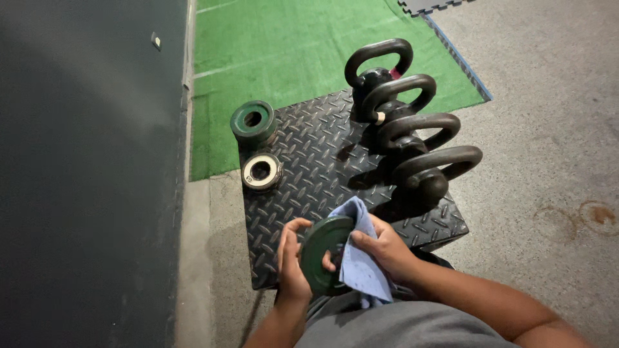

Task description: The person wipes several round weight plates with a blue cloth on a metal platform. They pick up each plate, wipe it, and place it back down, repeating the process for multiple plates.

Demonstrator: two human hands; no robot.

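Item: green plate (320,250), small iron disc with a centre hole; I hold it on edge just above the near corner of the black tread mat (303,174), close to my lap.

Left hand (291,261): fingers curled round the plate's left rim, closed on it; thumb on the near face.

Right hand (387,248): fingers pinched on a blue cloth (361,264), pressing it to the plate's right edge; the cloth drapes loose below my palm.

Handling, as I judge it: dense and heavy for its size; rigid; painted face likely slick, more so under cloth; best gripped by the rim or with a finger hooked through the hole; the cloth is soft and limp and takes any grip.

Also on the mat: a green plate stack (253,120) at the far left; a pale-rimmed plate (261,171) just nearer; four black kettlebells (412,138) in a row along the right, handles up.

Around: green turf (290,45) beyond; grey floor (548,129) to the right; dark wall (84,174) to the left.
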